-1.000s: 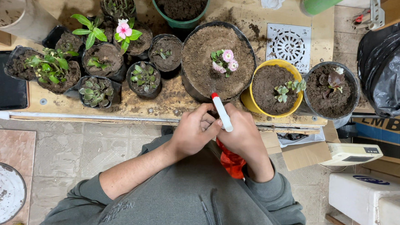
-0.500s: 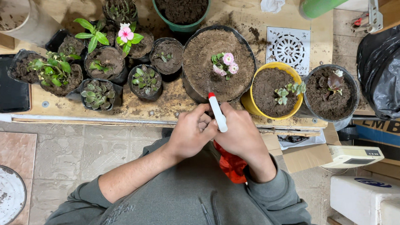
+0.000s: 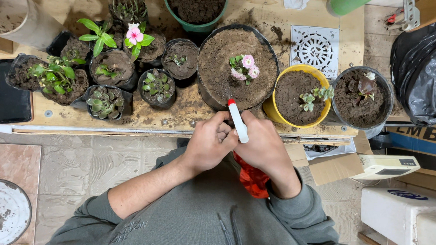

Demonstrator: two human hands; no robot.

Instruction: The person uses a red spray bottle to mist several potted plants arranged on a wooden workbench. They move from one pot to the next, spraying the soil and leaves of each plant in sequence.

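My right hand (image 3: 264, 147) grips a spray bottle with a white nozzle head (image 3: 238, 121) and a red tip; the bottle's red body (image 3: 251, 179) shows below the hand. My left hand (image 3: 208, 142) wraps against the same bottle head from the left. The nozzle tip points up toward a large black pot (image 3: 238, 64) of soil with a small pink-flowered plant (image 3: 244, 67). Both hands hover over the front edge of a wooden bench (image 3: 178, 115).
A yellow pot (image 3: 299, 94) and a black pot (image 3: 361, 97) with seedlings stand to the right. Several small black pots (image 3: 106, 77) of succulents and a pink flower crowd the left. A green pot (image 3: 194, 4), white drain grate (image 3: 315, 45), black bag (image 3: 429, 69) and boxes (image 3: 397, 206) surround the bench.
The hands and spray bottle stay in nearly the same place; the nozzle has shifted slightly, still pointing at the large black pot.
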